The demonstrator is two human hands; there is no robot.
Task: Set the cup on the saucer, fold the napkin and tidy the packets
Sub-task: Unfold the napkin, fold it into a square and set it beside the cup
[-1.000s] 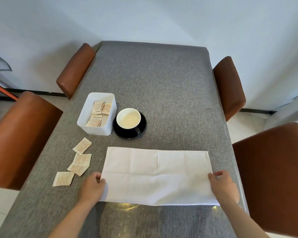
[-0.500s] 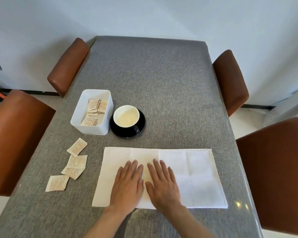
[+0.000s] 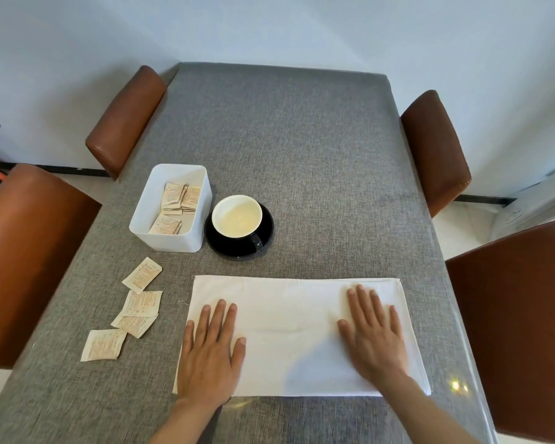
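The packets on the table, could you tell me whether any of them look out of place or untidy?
Yes. Four packets lie loose on the table, left of the napkin, scattered at mixed angles with two overlapping, while the rest sit in the white box. Nothing looks spilled or damaged.

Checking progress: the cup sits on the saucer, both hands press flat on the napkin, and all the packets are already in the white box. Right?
Not quite. The head view shows four packets loose on the table, left of the napkin; only some lie in the white box. The rest stands.
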